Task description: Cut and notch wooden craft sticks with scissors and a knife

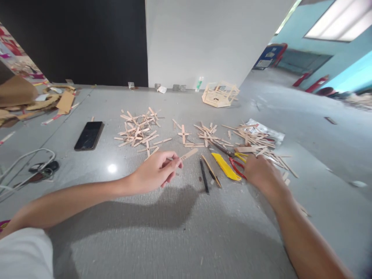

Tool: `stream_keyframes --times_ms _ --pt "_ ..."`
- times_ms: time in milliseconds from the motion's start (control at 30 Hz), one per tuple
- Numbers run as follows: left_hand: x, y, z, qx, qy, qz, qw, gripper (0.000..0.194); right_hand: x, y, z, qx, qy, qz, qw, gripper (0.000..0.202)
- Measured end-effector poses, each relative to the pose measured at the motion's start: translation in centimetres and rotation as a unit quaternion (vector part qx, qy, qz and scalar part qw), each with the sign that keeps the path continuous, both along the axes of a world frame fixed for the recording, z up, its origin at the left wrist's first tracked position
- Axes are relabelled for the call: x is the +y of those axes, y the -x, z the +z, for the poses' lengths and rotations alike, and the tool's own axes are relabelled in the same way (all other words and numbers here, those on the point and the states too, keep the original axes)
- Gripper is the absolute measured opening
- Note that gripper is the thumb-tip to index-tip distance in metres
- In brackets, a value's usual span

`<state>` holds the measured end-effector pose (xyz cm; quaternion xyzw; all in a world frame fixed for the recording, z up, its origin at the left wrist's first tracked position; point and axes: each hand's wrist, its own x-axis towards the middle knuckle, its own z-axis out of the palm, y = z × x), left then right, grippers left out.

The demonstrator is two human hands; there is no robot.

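My left hand [158, 169] is closed, pinching a wooden craft stick [190, 154] that carries dark line markings near my fingers. My right hand [263, 174] is down at the tools on the right, its fingers curled and mostly hidden behind the back of the hand. Red-handled pliers [236, 167] and a yellow handle [240, 156] run up against it; I cannot tell what it grips. Beside them lies a yellow utility knife [225, 166]. A black pen [204, 176] and a pencil-like stick [211, 170] lie between my hands.
Piles of craft sticks [138, 130] spread across the grey table [162, 248]. A frame built of sticks [220, 95] and a glue bottle [199, 84] stand at the back by the panel. A phone [88, 135], a white cable [27, 153] and cardboard [65, 102] lie left.
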<state>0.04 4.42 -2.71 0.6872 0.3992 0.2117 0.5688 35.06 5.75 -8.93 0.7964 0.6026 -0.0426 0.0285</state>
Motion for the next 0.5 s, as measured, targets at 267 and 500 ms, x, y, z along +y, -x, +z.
stream_keyframes --times_ms 267,500 --pt "-0.3 0.3 0.6 -0.022 -0.018 -0.021 0.999 0.024 1.8 -0.2 -0.8 -0.025 -0.021 0.027 0.999 0.006" --pt "-1.2 0.7 2.1 -0.039 -0.061 -0.003 0.997 0.026 1.2 1.1 1.7 0.19 -0.145 0.017 0.971 0.023"
